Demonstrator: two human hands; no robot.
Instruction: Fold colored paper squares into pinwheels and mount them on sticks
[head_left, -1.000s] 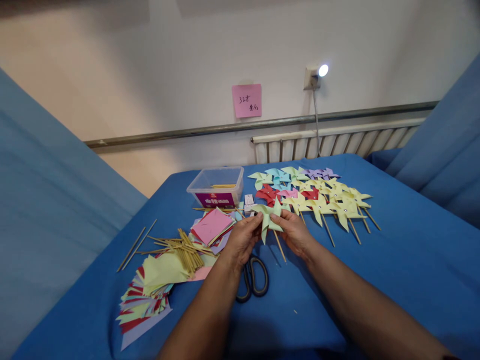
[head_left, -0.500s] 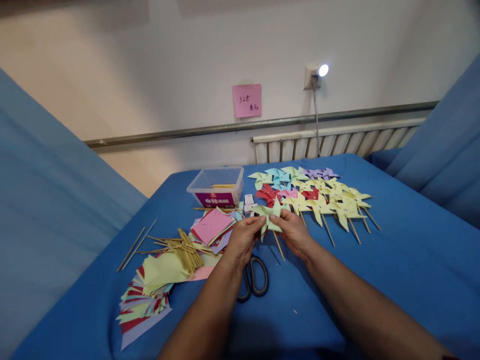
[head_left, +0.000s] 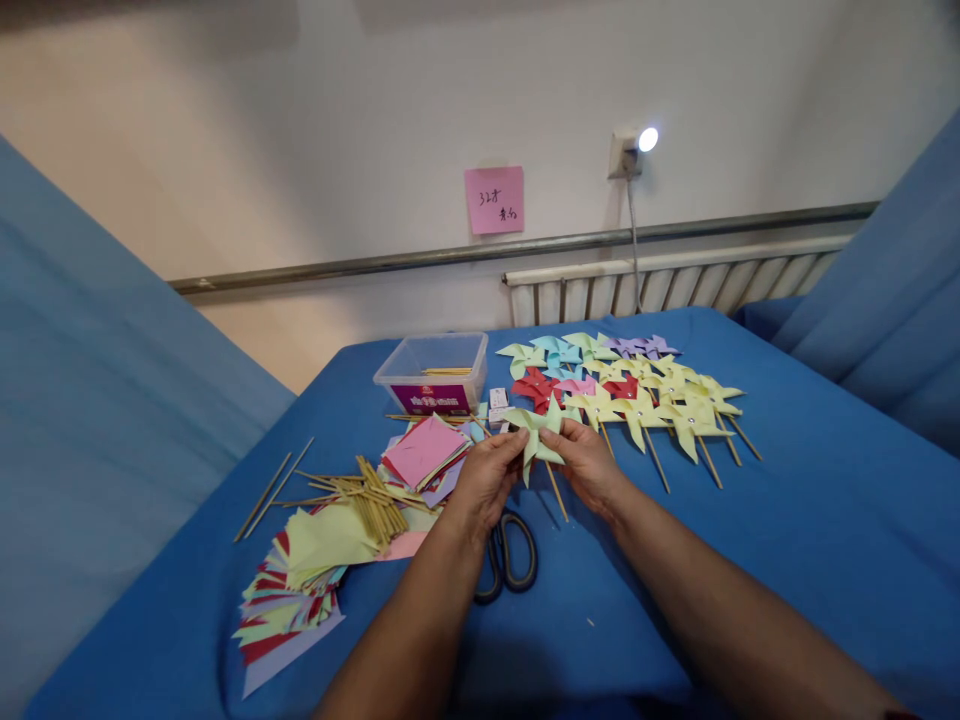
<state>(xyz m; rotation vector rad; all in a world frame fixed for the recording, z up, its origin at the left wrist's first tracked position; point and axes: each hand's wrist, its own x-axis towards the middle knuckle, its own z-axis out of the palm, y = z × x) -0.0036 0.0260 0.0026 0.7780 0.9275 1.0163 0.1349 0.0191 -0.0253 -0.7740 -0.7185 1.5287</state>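
Between my two hands is a pale green paper pinwheel [head_left: 537, 436], its wooden stick [head_left: 556, 492] pointing down toward me. My left hand [head_left: 489, 475] is closed on the blades at the left, thumb on top. My right hand [head_left: 591, 465] pinches the right side, with its thumb near the centre of the pinwheel. Fingers beneath the paper are partly hidden. Black-handled scissors [head_left: 513, 556] lie on the blue cloth just under my left wrist; their blades are out of sight.
Several finished pinwheels [head_left: 637, 408] lie at the back right. To the left are loose sticks [head_left: 375, 505], coloured paper squares [head_left: 424, 452] and a fan of paper [head_left: 289, 610]. A clear plastic box [head_left: 390, 378] with sticks stands behind, beside small white boxes [head_left: 498, 400].
The pinwheel has tilted very slightly in my hands, and its stick's lower end has shifted a little left. Everything else on the table stays put.
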